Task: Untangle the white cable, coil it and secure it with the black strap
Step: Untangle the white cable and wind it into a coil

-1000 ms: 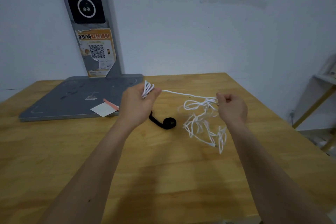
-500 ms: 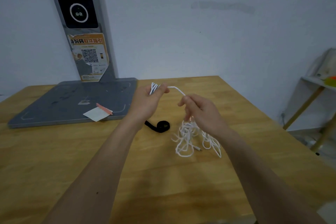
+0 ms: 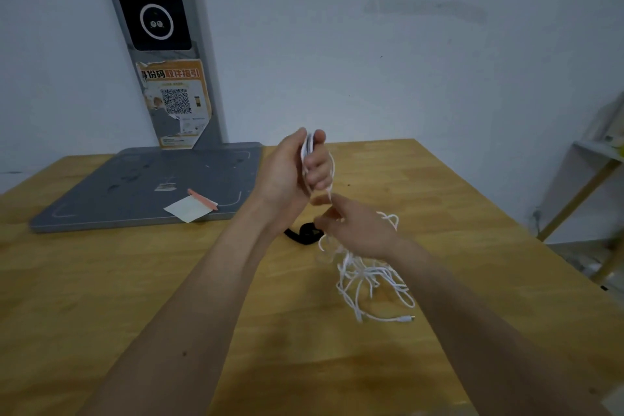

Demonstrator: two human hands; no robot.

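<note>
Left hand [image 3: 290, 169] raised, fingers curled round cable [image 3: 368, 275] loops. Right hand [image 3: 358, 230] just below, pinching strand. Loose tangle hangs to table [image 3: 135, 280], right of centre. Strap [image 3: 305, 234] on table behind hands.

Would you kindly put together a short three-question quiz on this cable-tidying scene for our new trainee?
1. True or false: the black strap is already wrapped round the coil.
2. Which hand grips the coiled loops of the white cable: A) left hand, B) right hand?
3. Fill in: the loose tangle lies on the wooden ____.

Key
1. False; it lies on the table.
2. A; the right hand pinches the strand just below the coil.
3. table
</note>
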